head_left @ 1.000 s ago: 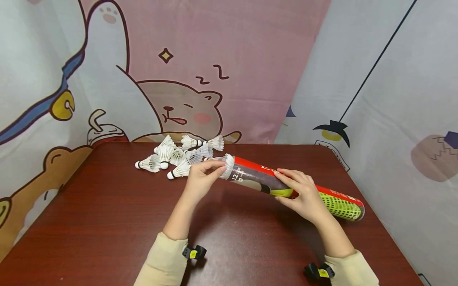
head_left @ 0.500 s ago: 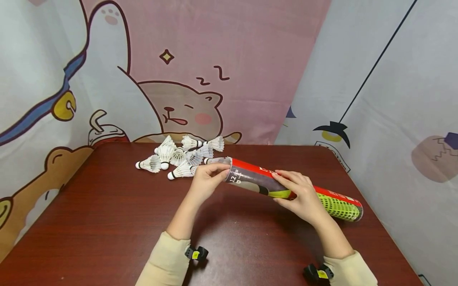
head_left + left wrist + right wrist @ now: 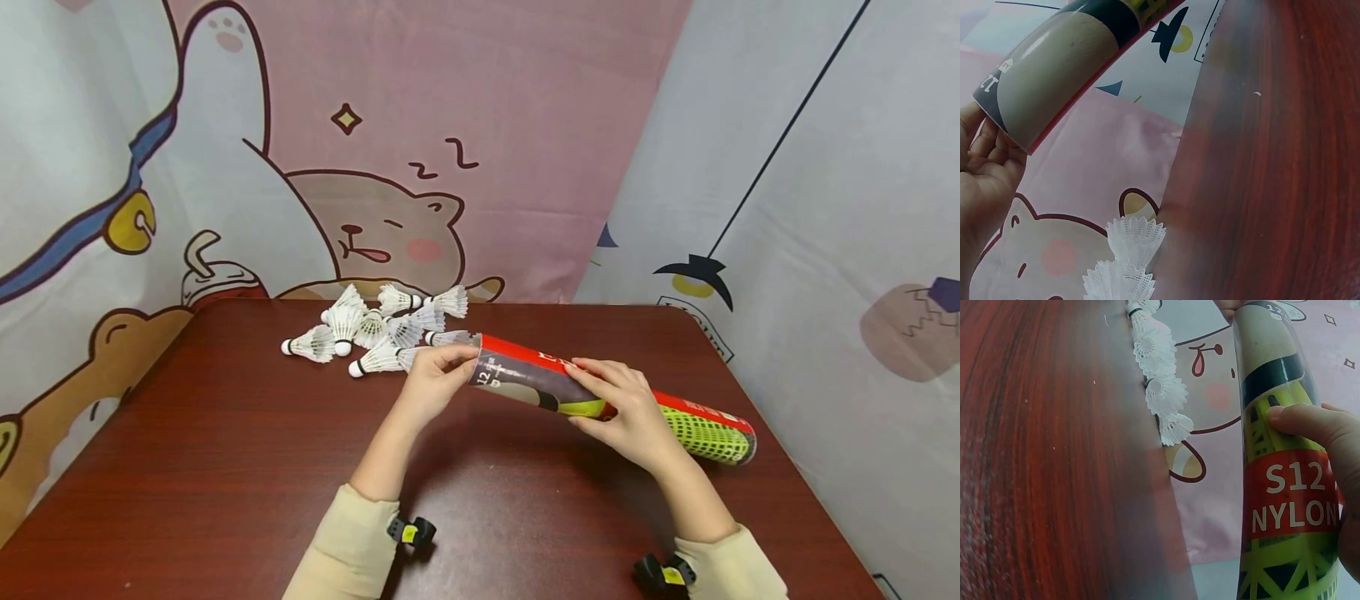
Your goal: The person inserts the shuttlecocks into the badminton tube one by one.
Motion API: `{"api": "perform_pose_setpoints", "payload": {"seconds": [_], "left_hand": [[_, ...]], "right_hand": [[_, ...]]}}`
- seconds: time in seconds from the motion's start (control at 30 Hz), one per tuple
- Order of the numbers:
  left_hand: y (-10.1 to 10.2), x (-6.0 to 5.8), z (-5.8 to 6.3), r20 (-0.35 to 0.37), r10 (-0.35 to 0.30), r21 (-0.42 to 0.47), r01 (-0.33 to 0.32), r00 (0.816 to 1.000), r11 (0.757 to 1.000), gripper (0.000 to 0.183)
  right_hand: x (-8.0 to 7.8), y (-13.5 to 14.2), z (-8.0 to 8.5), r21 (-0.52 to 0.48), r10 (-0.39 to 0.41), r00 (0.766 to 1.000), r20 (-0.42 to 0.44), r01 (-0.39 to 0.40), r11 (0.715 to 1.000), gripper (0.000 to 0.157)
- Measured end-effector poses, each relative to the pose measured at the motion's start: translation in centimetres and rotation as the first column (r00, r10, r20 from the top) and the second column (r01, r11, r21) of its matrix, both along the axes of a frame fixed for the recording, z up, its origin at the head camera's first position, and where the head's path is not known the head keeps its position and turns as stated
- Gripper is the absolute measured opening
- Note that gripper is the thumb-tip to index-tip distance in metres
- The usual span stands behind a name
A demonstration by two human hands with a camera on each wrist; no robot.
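Note:
A long shuttlecock tube (image 3: 517,375), red, grey and yellow-green, slants over the table with its mouth up and to the left. My right hand (image 3: 626,408) grips it around the middle; in the right wrist view the thumb (image 3: 1297,419) lies along its printed side. At the mouth is my left hand (image 3: 438,379), its fingertips hidden in the tube's end. In the left wrist view the left fingers (image 3: 997,147) bend in at the rim. I cannot tell whether they hold a shuttlecock inside.
Several white shuttlecocks (image 3: 345,325) lie in a loose pile at the back left of the dark red-brown table (image 3: 247,467), just beyond my left hand. A cartoon-printed curtain (image 3: 525,150) hangs behind the table's far edge.
The white shuttlecock feathers that stuck out of the tube's mouth have gone inside, my left fingers following. The tube's mouth has dipped slightly; my right hand keeps its grip.

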State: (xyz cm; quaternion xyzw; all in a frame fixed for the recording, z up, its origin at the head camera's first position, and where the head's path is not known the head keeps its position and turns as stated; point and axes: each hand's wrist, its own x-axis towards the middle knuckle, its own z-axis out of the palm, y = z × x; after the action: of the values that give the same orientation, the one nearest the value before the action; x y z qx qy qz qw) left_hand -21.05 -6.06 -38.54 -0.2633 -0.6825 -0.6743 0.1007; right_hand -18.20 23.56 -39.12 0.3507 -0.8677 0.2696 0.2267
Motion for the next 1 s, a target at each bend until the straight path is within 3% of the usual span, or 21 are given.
{"api": "perform_pose_setpoints", "payload": {"seconds": [0.17, 0.27, 0.4, 0.53, 0.73, 1.0], "left_hand": [[-0.1, -0.1, -0.1, 0.025, -0.054, 0.004, 0.054, 0.998, 0.999, 0.016], [-0.2, 0.4, 0.8, 0.015, -0.072, -0.016, 0.072, 0.997, 0.997, 0.015], [-0.4, 1.3, 1.9, 0.020, -0.064, -0.048, 0.065, 0.998, 0.997, 0.015], [-0.6, 1.3, 1.9, 0.045, -0.056, -0.073, 0.059, 0.997, 0.996, 0.015], [-1.1, 1.3, 2.3, 0.073, -0.026, -0.102, 0.034, 0.997, 0.994, 0.015], [-3.1, 1.2, 3.0, 0.055, 0.076, -0.066, -0.072, 0.996, 0.995, 0.019]], "right_hand": [[0.0, -0.1, -0.1, 0.001, 0.006, 1.000, 0.008, -0.006, 1.000, 0.081], [0.0, -0.1, -0.1, 0.008, 0.006, 1.000, 0.012, -0.006, 1.000, 0.082], [-0.1, -0.1, -0.2, 0.019, -0.001, 1.000, 0.015, 0.001, 1.000, 0.082], [-0.1, -0.1, -0.3, 0.023, -0.002, 1.000, 0.016, 0.002, 1.000, 0.082], [-0.2, 0.0, -0.4, 0.017, -0.003, 1.000, 0.008, 0.003, 1.000, 0.082], [-0.2, 0.2, -0.5, 0.013, -0.012, 1.000, 0.004, 0.011, 1.000, 0.081]]}}
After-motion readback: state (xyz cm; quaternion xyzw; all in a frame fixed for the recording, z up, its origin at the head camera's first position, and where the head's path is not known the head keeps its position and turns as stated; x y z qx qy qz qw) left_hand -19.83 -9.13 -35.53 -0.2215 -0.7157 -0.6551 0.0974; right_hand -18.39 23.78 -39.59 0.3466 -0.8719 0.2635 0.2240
